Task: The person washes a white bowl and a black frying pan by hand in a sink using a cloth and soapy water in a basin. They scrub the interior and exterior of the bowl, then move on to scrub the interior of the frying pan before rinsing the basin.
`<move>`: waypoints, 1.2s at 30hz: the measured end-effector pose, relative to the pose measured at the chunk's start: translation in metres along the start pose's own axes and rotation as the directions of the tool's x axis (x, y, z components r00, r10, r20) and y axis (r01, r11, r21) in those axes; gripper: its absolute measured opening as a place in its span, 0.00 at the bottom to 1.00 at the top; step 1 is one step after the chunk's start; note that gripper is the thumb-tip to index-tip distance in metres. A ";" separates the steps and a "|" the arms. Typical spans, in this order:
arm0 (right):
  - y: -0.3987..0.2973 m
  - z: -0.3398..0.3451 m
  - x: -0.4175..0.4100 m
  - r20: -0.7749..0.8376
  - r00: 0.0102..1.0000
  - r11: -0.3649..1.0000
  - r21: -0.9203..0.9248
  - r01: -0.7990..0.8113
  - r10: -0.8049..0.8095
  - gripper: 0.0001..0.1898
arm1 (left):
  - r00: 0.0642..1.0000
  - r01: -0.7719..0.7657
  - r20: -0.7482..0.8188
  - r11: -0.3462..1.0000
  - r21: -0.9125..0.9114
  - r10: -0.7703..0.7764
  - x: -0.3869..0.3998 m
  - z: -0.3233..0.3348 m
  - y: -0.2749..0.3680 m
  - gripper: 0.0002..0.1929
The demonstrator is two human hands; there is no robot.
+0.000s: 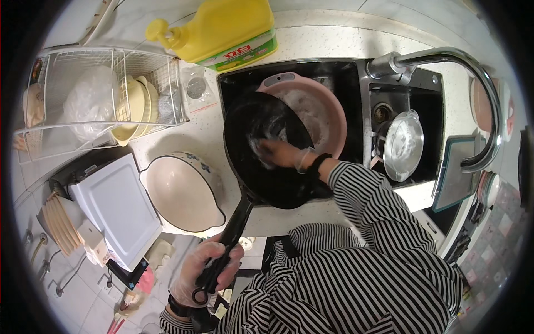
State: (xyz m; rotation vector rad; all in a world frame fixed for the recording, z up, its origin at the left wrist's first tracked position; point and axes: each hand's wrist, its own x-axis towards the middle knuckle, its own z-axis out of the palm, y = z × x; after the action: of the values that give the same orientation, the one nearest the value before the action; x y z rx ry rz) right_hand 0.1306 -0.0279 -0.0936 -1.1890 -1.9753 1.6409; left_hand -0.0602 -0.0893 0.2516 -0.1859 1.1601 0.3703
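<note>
A black frying pan (267, 106) is tilted over the left sink bowl (353, 87), its handle pointing toward me. Around that handle (233, 223) my left hand (208, 263), in a clear plastic glove, is closed. My right hand (281, 153), also gloved, presses against the inside of the pan amid white suds. Its fingers are blurred, and whether they hold a cloth or sponge cannot be made out. Partly behind the pan, a pink plastic basin (338, 121) with foamy water sits in the sink.
A large yellow detergent bottle (233, 25) stands behind the sink. To the left are a white wire rack (119, 87), a cream two-handled pot (179, 192) and a white-topped appliance (114, 208). At right, a chrome faucet (490, 92) arches near a metal pot (402, 146) in the smaller sink.
</note>
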 end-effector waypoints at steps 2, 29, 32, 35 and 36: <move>0.019 -0.029 -0.012 0.217 0.975 0.970 -0.242 0.013 0.041 0.18 | 1.000 -0.002 -0.022 1.000 -0.004 0.001 -0.002 0.004 0.000 0.16; 0.071 -0.094 -0.036 0.278 0.849 0.702 -0.699 -0.141 0.448 0.19 | 1.000 -0.010 0.008 0.999 -0.047 0.010 0.010 -0.005 0.006 0.20; 0.062 -0.100 -0.001 -0.037 0.933 0.712 -0.635 -0.299 0.359 0.15 | 0.997 0.060 -0.037 0.993 -0.102 -0.064 0.008 0.001 0.008 0.20; 0.063 -0.100 0.006 -0.266 0.930 0.743 -0.563 -0.363 0.253 0.14 | 0.998 0.071 0.006 0.991 -0.115 -0.070 0.006 0.000 0.009 0.20; 0.069 -0.100 0.004 -0.318 0.903 0.718 -0.552 -0.424 0.289 0.15 | 0.997 0.071 0.007 0.991 -0.114 -0.071 0.007 0.001 0.009 0.20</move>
State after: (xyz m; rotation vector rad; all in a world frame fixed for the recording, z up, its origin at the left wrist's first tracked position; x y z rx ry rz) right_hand 0.2241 0.0409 -0.1282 -2.0034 -2.3132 0.9344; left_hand -0.0600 -0.0793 0.2465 -0.3257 1.1268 0.3743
